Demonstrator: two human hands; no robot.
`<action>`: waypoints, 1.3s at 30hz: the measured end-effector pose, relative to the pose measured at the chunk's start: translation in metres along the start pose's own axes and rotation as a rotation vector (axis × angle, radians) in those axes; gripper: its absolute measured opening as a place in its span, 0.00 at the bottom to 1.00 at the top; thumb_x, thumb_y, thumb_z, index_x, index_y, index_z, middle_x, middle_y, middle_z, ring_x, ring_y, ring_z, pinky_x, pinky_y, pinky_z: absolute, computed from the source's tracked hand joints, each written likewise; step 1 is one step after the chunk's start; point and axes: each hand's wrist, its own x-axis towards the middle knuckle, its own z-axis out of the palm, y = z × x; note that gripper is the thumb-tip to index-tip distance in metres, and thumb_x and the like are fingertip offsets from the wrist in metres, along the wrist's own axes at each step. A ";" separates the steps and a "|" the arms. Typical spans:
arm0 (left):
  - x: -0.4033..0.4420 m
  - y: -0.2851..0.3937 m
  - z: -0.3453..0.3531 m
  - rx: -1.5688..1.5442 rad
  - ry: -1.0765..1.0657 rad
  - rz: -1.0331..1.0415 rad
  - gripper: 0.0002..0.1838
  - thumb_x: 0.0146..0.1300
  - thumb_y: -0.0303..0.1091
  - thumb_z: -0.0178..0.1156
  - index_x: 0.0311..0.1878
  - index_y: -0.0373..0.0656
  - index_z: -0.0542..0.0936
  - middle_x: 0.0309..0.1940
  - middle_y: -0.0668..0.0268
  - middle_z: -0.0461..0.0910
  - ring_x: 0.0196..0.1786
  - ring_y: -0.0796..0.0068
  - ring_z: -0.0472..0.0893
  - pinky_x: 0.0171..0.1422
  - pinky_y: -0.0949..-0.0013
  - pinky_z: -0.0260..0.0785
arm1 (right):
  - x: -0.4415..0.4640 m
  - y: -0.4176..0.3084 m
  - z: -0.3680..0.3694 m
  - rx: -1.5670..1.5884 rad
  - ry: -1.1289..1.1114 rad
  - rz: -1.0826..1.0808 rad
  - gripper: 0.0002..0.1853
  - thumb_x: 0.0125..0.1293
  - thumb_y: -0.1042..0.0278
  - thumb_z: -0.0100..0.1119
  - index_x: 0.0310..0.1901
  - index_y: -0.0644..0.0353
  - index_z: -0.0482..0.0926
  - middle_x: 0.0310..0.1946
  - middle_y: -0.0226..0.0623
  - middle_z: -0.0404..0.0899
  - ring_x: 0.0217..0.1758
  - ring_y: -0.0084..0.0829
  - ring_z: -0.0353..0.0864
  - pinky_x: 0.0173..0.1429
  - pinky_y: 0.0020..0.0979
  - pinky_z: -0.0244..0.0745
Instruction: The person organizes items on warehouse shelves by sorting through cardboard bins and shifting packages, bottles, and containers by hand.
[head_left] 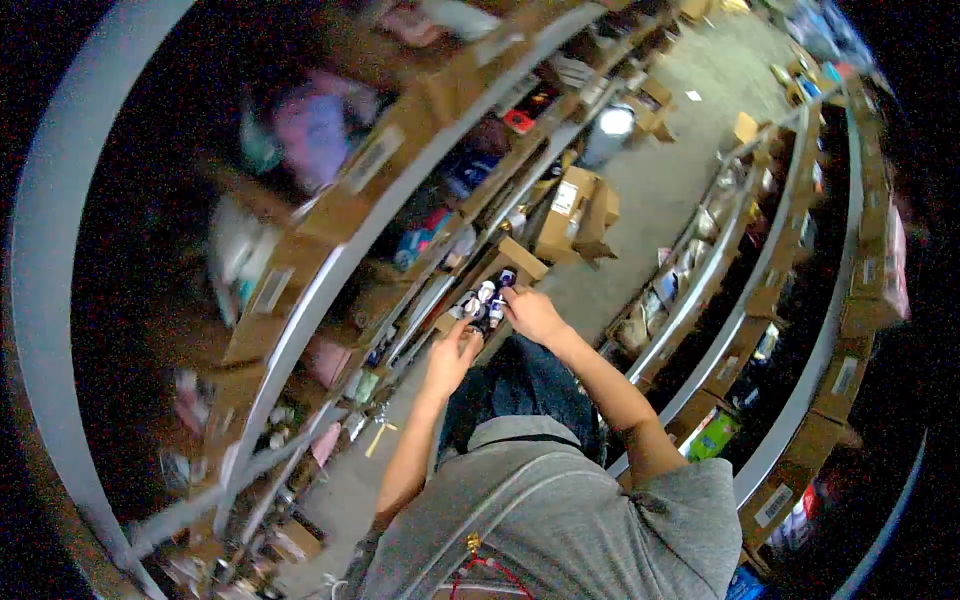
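Observation:
In the head view, several small white and dark purple items, which look like little bottles or tubes, lie together in an open cardboard box in front of my body. My left hand is at the near left of these items, its fingers curled and thumb close to them; what they grip is too small to make out. From the right, my right hand reaches in with bent fingers closed at one of the white and purple items. The fingertips of both hands are partly hidden among the items.
On the left rise shelves with cardboard bins and mixed goods, partly blurred. More curved-looking shelves stand on the right. An open carton sits just beyond my hands, beside the concrete aisle floor. A yellow strip lies at lower left.

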 end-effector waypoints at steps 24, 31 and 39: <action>-0.307 -0.154 -0.076 -1.895 1.081 0.166 0.27 0.63 0.51 0.37 0.53 0.36 0.67 0.43 0.58 0.75 0.45 0.65 0.76 0.52 0.63 0.66 | -0.039 -0.308 0.150 0.874 -0.963 -0.128 0.18 0.63 0.59 0.45 0.47 0.64 0.70 0.41 0.38 0.75 0.42 0.32 0.75 0.47 0.32 0.71; -0.378 -0.148 -0.094 -2.100 1.235 0.710 0.31 0.63 0.54 0.34 0.61 0.41 0.56 0.62 0.56 0.55 0.63 0.59 0.57 0.64 0.56 0.51 | -0.069 -0.396 0.169 1.444 -1.473 0.247 0.22 0.65 0.56 0.38 0.55 0.62 0.62 0.52 0.43 0.67 0.53 0.36 0.68 0.55 0.39 0.64; -0.407 -0.148 -0.065 -1.879 1.577 0.850 0.32 0.63 0.54 0.31 0.61 0.38 0.55 0.62 0.54 0.54 0.64 0.59 0.56 0.64 0.56 0.50 | -0.080 -0.434 0.212 1.177 -1.721 0.157 0.19 0.65 0.60 0.38 0.52 0.64 0.63 0.50 0.44 0.69 0.49 0.36 0.71 0.52 0.39 0.68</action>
